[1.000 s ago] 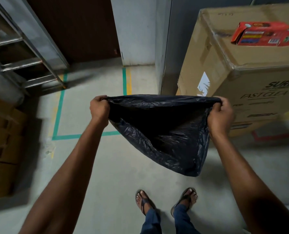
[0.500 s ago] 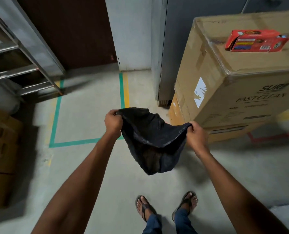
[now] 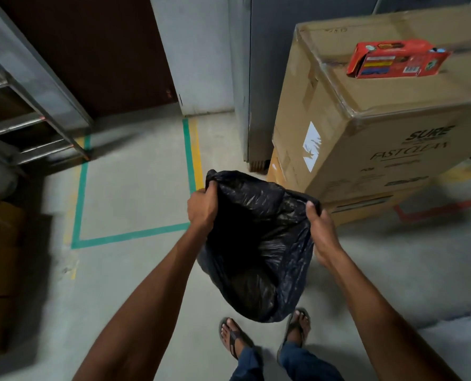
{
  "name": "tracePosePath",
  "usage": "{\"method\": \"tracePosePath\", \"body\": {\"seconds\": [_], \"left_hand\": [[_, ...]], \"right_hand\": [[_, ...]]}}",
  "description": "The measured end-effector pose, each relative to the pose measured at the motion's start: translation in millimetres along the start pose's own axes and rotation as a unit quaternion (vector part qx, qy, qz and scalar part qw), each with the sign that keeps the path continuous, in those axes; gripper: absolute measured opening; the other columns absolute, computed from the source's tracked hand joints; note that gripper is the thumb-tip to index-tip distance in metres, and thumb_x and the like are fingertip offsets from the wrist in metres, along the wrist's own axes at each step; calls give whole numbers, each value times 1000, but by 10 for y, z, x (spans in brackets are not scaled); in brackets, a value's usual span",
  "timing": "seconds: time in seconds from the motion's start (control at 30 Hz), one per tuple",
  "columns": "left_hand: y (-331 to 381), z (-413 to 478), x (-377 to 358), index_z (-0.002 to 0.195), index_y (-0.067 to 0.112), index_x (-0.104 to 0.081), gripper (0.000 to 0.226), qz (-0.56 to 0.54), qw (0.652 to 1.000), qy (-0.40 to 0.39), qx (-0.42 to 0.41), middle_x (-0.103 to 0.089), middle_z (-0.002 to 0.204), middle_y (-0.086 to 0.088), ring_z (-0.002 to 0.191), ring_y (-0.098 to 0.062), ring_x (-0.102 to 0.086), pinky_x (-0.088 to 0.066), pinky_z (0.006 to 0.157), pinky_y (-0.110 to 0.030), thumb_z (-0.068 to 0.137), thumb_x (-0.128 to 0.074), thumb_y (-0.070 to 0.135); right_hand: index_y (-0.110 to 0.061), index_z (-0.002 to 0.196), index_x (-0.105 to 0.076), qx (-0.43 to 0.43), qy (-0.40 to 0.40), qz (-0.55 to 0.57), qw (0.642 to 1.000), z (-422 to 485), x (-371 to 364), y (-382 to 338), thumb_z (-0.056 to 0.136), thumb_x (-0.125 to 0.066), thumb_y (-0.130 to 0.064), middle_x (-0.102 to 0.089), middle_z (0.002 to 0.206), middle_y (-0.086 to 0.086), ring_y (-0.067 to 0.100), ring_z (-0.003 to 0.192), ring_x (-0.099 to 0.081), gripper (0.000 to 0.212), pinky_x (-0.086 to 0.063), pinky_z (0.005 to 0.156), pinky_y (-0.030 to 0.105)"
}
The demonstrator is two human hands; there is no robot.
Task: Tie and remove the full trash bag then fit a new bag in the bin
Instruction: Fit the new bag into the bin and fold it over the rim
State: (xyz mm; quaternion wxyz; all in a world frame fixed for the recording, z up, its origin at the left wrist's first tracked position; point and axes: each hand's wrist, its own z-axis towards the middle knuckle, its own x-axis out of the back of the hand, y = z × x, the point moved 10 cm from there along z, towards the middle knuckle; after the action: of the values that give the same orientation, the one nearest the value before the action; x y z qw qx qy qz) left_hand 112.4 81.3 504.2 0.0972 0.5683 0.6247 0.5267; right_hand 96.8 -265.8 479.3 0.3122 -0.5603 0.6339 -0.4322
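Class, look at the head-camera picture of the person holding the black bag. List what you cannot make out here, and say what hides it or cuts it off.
- Bin: not in the head view at all.
- Inside of the black bag: too dark to tell whether it holds anything.
- Fingertips of the left hand and right hand: wrapped in the bag's rim.
- Small print on the red packet: too small.
- Big cardboard box: cut off by the right edge.

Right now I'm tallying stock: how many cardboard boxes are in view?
3 clearly: a large printed box at right, a flatter box beneath it, a dim box at far left, where shadow may hide more.
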Motion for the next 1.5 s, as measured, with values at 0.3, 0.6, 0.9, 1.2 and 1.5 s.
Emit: {"method": "tracePosePath", "body": {"seconds": [0.3,0.6,0.9,1.2,1.5], "left_hand": [[214,-1016,-1416,120,15,-71,30,-38,962,-252,-94,-74,114,-4,108,-21,-68,-51,98,-36,95,-55,20],[869,-1630,-1283,114,17,-76,33,144,873,-226,-407,-74,119,2,113,-10,-65,-47,101,-28,84,-64,21],[-233,-1037,-1099,164,22,2,142,427,821,-112,-362,16,169,-17,157,-37,9,-10,123,-62,61,-89,58],[370,-1231,-1850,126,26,-67,46,406,642,-255,-598,-9,172,3,157,-23,14,6,124,-56,96,-51,56],[-224,-356,-1438,144,17,-43,64,587,632,-218,-457,-59,137,-9,129,-29,-52,-20,118,-46,89,-62,44]], "right_hand": [[-13,146,-21,11,-222,-123,967,-384,-342,137,57,-93,-50,-42,153,10,21,141,-44,120,-42,116,46],[-4,119,-65,120,-85,-160,976,48,-34,-213,92,-57,12,-72,105,9,20,100,-66,33,-46,85,27],[-6,102,-69,465,-279,-393,743,-610,-350,-748,49,-45,30,-63,115,10,23,112,-52,68,-42,96,20],[-20,99,-72,468,-357,-458,666,-1254,-539,-746,67,-65,21,-70,101,-10,21,107,-55,52,-42,96,39],[-45,137,-41,350,-267,-596,672,-1216,-148,-473,69,-55,16,-60,104,-8,15,101,-52,92,-46,79,33]]}}
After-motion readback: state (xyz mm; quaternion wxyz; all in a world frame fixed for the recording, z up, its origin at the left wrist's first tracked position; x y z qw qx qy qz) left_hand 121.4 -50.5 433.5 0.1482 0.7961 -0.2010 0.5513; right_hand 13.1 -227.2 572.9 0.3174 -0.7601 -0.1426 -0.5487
